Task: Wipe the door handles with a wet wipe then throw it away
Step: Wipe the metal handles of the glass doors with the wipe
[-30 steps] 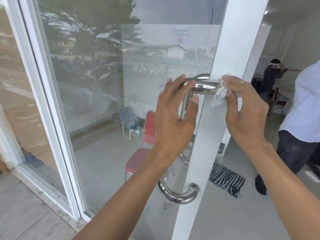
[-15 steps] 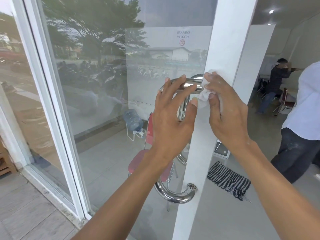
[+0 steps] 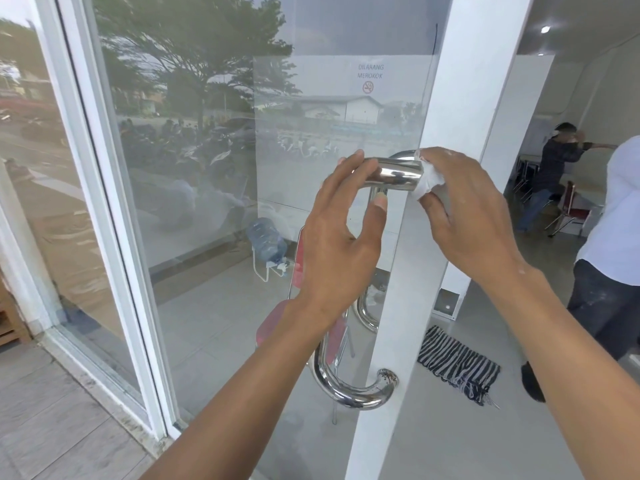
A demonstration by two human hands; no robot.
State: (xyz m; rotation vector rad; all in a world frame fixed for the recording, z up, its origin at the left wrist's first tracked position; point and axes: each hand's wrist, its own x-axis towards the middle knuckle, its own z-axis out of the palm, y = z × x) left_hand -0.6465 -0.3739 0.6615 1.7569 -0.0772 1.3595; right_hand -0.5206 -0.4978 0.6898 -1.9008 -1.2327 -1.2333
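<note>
Handle: the curved polished steel door handle (image 3: 349,375) stands upright on the white door frame (image 3: 460,98), top arm level.
Left hand (image 3: 343,244): fingers curled over that arm, steadying.
Right hand (image 3: 467,209): nearer the frame, pinching the crumpled white wet wipe (image 3: 429,183) against the arm's mounting end.

A pale tiled floor (image 3: 214,327) fills the lower middle of the frame behind the glass. On it, at centre, a blue water jug (image 3: 266,242) rests tilted in a white wire stand. Just below and right of that stands a red-seated chair (image 3: 277,323) on metal legs. At lower right, a black-and-white striped cloth (image 3: 457,363) lies flat on the floor. Outside, at lower left, the floor (image 3: 52,427) is grey-brown plank-patterned tile.
</note>
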